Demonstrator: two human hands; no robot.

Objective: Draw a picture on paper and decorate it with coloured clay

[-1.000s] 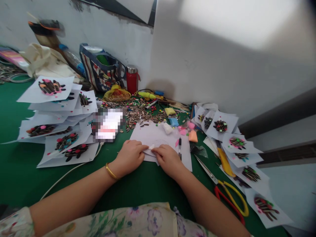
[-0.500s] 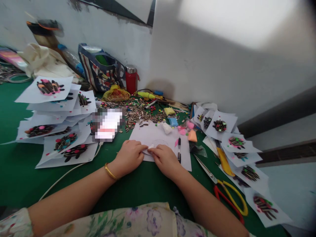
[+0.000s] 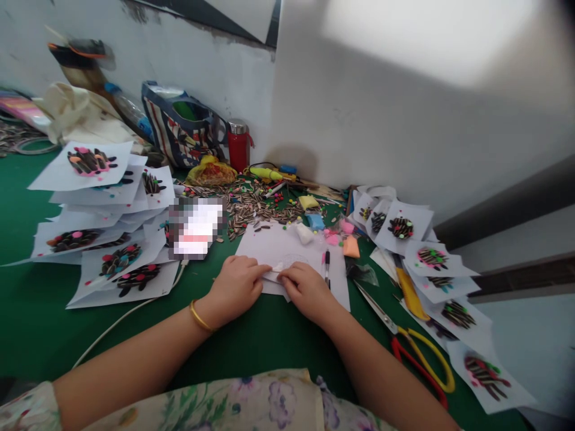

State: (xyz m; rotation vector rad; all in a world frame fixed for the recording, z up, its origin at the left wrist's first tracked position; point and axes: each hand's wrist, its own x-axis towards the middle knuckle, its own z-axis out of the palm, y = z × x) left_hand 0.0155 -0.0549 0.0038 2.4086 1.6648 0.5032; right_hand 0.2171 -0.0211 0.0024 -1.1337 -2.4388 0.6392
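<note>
My left hand (image 3: pixel 238 284), with a gold bangle at its wrist, is closed, its thumb and index fingertips at a small white piece (image 3: pixel 278 266) that looks like soft clay. From the other side, the bent fingers of my right hand (image 3: pixel 308 292) pinch toward the same piece, which the fingertips partly hide. Both hands rest over the near edge of a white paper sheet (image 3: pixel 256 245) with a faint round drawing (image 3: pixel 294 261). On the sheet's right side lies a black pen (image 3: pixel 327 266). A white clay lump (image 3: pixel 304 233) sits toward the sheet's far edge.
Sunflower seeds (image 3: pixel 251 209) are heaped behind the sheet, with blue (image 3: pixel 315 221) and orange clay (image 3: pixel 351 246) beside it. Scissors (image 3: pixel 399 329) lie at right. Seed-decorated papers pile up on the left (image 3: pixel 101 212) and right (image 3: pixel 431 263). A phone (image 3: pixel 197 227) lies left.
My right fingertips have shifted slightly right, away from the left ones, so more of the white piece shows between them. My left hand has barely moved.
</note>
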